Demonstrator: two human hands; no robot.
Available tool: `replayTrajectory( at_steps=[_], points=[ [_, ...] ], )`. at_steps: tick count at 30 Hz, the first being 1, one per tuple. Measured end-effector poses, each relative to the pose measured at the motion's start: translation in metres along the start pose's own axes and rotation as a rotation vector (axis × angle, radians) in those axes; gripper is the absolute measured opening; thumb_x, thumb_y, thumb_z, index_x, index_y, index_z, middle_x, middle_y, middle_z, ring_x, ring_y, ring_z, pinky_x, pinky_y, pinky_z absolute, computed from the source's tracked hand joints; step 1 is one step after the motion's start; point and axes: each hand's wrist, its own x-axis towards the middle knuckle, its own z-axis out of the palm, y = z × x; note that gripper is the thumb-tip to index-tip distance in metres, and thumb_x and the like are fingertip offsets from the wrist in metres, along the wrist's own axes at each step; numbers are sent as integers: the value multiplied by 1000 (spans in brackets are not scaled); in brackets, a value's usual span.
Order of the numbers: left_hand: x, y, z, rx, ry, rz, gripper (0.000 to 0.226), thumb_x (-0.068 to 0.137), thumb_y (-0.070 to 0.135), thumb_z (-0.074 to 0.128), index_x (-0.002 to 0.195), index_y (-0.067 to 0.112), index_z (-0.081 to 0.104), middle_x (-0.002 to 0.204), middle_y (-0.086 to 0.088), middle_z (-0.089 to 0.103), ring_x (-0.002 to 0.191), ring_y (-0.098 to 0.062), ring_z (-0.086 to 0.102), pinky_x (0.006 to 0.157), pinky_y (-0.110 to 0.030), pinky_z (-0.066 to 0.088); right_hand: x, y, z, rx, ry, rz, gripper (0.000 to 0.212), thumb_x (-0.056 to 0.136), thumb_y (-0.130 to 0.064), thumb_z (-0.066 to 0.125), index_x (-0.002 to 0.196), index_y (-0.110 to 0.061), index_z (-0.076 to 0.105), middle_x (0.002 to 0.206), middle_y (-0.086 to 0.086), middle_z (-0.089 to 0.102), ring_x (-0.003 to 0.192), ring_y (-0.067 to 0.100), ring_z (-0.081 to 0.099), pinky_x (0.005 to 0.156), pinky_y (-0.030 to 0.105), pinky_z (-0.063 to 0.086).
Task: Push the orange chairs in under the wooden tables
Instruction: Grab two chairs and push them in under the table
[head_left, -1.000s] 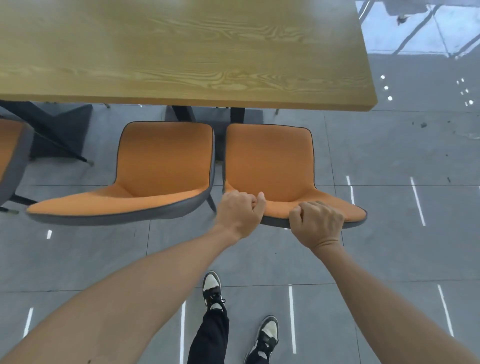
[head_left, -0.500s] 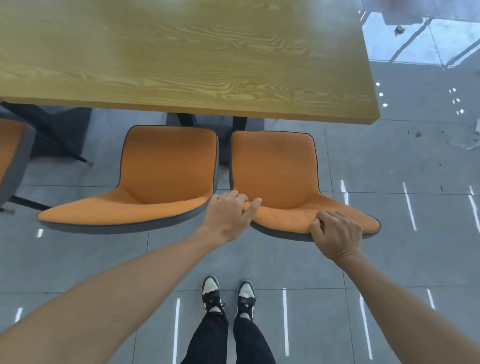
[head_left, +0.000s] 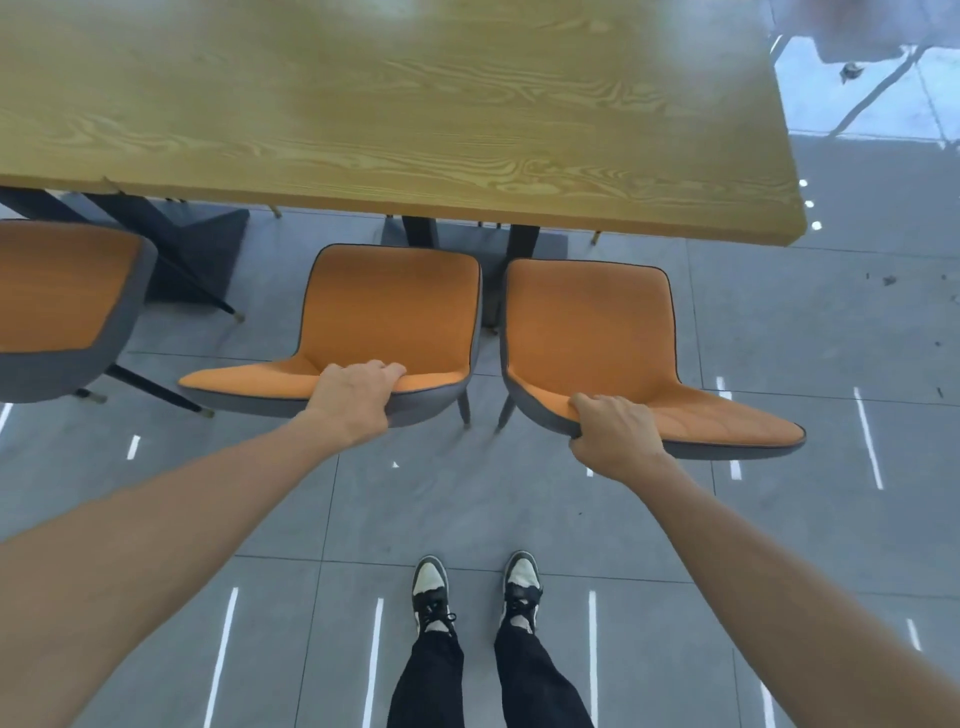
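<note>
Two chairs — left hand (head_left: 358, 397) gripping left backrest (head_left: 322, 384), right hand (head_left: 615, 434) gripping right backrest (head_left: 675, 421) — are facing the table (head_left: 395, 109), lying at 12 o'clock.

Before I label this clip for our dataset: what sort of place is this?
Most likely a canteen or café dining area, though a shared break room is possible. A long wooden table has matching orange chairs lined up along one side, a third chair sits further left, and the grey tiled floor reflects ceiling lights.

Orange chairs (head_left: 395, 306) with grey shells, a yellow-grained wooden table (head_left: 395, 104), grey floor tiles (head_left: 457, 509), black-and-white shoes (head_left: 431, 587).
</note>
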Motion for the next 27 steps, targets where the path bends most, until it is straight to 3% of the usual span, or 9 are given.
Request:
replayTrajectory(
  at_steps=[1, 3, 8, 16, 21, 27],
  points=[
    [1, -3, 1, -3, 6, -7, 47, 84, 24, 63, 129, 28, 51, 112, 3, 65, 100, -23, 64, 82, -42, 52, 3, -3, 1, -34, 16, 17, 17, 80, -31, 55, 93, -20, 56, 81, -1, 63, 71, 26, 60, 62, 37, 49],
    [0, -4, 3, -31, 43, -16, 39, 83, 22, 63, 121, 28, 56, 102, 3, 68, 93, -24, 66, 74, -38, 53, 5, -9, 2, -89, 19, -7, 12, 77, -32, 53, 79, -20, 55, 65, -4, 57, 57, 25, 52, 54, 33, 39],
    [-5, -5, 16, -39, 113, -15, 36, 79, 19, 62, 112, 31, 60, 93, 4, 69, 84, -26, 66, 65, -34, 44, 7, -29, 8, -64, 64, -100, 9, 66, -29, 45, 65, -21, 49, 52, -6, 41, 49, 27, 43, 50, 31, 25],
    [-11, -14, 24, -27, 132, 10, 37, 76, 15, 58, 110, 31, 61, 91, 5, 69, 83, -25, 66, 64, -33, 40, 9, -49, 15, -106, 85, -155, 7, 67, -25, 48, 67, -19, 51, 57, -1, 57, 47, 26, 41, 49, 31, 22],
    [-11, -12, 27, -23, 147, 10, 36, 76, 16, 59, 109, 30, 60, 88, 4, 69, 79, -25, 66, 64, -33, 43, 9, -50, 14, -94, 111, -176, 6, 66, -24, 49, 65, -19, 46, 55, -1, 55, 44, 26, 36, 47, 29, 19],
    [-9, -1, 27, 17, 203, 22, 34, 72, 14, 60, 103, 29, 61, 75, 5, 66, 64, -25, 63, 55, -30, 33, 13, -49, 11, -80, 91, -195, 10, 66, -22, 51, 63, -18, 43, 52, -1, 50, 43, 24, 35, 47, 29, 19]
  ],
)
